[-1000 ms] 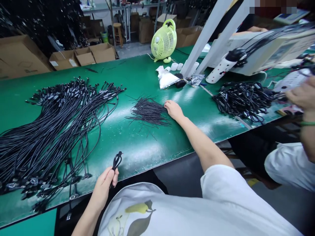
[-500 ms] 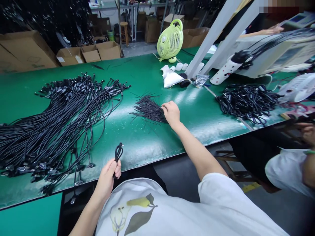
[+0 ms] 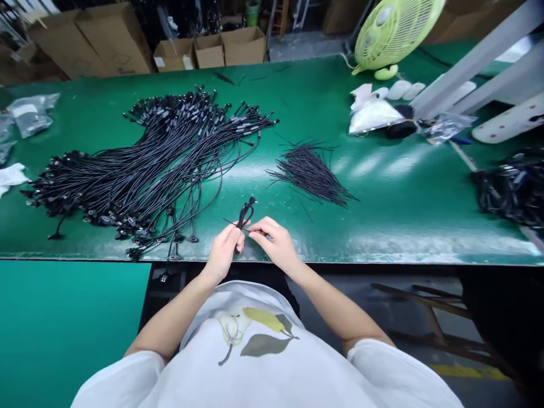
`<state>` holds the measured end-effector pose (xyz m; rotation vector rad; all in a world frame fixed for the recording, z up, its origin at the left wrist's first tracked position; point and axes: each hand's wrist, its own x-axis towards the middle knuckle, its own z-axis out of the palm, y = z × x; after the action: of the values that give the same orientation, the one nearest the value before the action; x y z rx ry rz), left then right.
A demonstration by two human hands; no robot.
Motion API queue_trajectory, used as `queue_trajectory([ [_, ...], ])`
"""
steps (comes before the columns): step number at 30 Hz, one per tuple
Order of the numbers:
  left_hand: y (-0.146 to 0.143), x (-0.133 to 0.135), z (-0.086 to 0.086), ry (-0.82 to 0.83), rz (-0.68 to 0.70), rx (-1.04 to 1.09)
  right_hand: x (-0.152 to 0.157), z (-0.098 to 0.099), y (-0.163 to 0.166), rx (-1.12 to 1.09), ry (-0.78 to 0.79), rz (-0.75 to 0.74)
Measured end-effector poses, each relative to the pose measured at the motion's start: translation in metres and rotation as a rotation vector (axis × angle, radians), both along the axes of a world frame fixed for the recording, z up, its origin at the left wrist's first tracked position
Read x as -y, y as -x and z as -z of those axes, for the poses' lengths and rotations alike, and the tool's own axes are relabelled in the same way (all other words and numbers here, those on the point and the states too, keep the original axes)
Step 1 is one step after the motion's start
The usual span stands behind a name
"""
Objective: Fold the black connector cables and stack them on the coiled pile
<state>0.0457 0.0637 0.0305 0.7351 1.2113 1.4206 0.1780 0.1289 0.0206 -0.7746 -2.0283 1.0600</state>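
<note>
My left hand is closed round a folded black cable that sticks up from its fingers at the near edge of the green table. My right hand is right beside it, pinching a thin black tie that crosses the folded cable. The two hands touch at the fingertips. Behind them, a loose heap of thin black ties lies on the table. A big spread of long black cables with plugs at both ends covers the table's left half.
A green fan stands at the far right, with white bags and a small clear bag before it. Another black cable pile lies at the right edge. Cardboard boxes line the floor behind. Plastic bags lie far left.
My right hand left the heap of ties and came back to my left hand with one tie. The view has tilted down and shifted, so the table sits lower right.
</note>
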Motion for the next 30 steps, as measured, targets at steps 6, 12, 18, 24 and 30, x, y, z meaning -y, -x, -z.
queue_trajectory([
  [6, 0.023, 0.009, -0.003, 0.025, 0.061, -0.639, -0.014, -0.019, 0.004, 0.242, -0.991, -0.15],
  [12, 0.036, 0.017, -0.003, 0.116, 0.276, -0.618, -0.028, -0.047, 0.016, 0.436, -1.342, -0.593],
  [18, 0.036, 0.021, 0.006, 0.176, 0.347, -0.33, -0.026, -0.052, 0.019, 0.551, -1.496, -0.775],
  [24, 0.028, 0.016, 0.008, 0.16, 0.261, -0.588, -0.021, -0.045, 0.032, 0.879, -1.425, -0.665],
  [30, 0.031, -0.004, 0.006, 0.09, -0.038, -0.034, -0.032, -0.029, 0.057, 0.685, -0.938, -0.339],
])
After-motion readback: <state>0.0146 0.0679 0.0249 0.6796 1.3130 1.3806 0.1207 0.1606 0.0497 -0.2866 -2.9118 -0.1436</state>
